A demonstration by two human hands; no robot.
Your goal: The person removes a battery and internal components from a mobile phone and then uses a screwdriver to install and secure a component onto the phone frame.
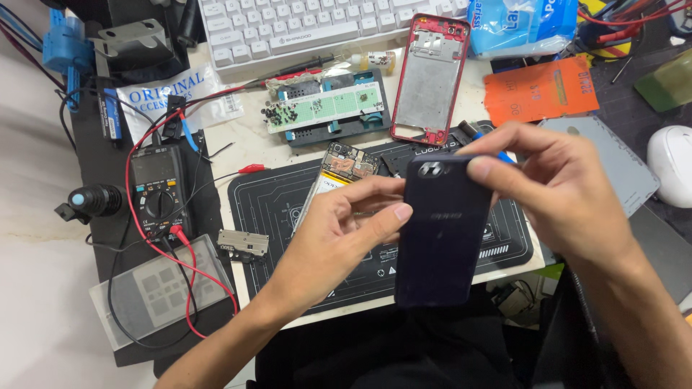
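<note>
Person's own body, head view: left hand (339,230) and right hand (559,191), both bare, no gloves, rings, watch or sleeves on the forearms in view; fingernails short and plain, unpainted.

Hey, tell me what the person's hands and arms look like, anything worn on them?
Both are bare. The left hand and right hand have no gloves, rings or watch showing, and both forearms are uncovered with no sleeves in view. The nails on the fingers are short and unpainted. No bands, straps or markings can be seen on either wrist.
</note>
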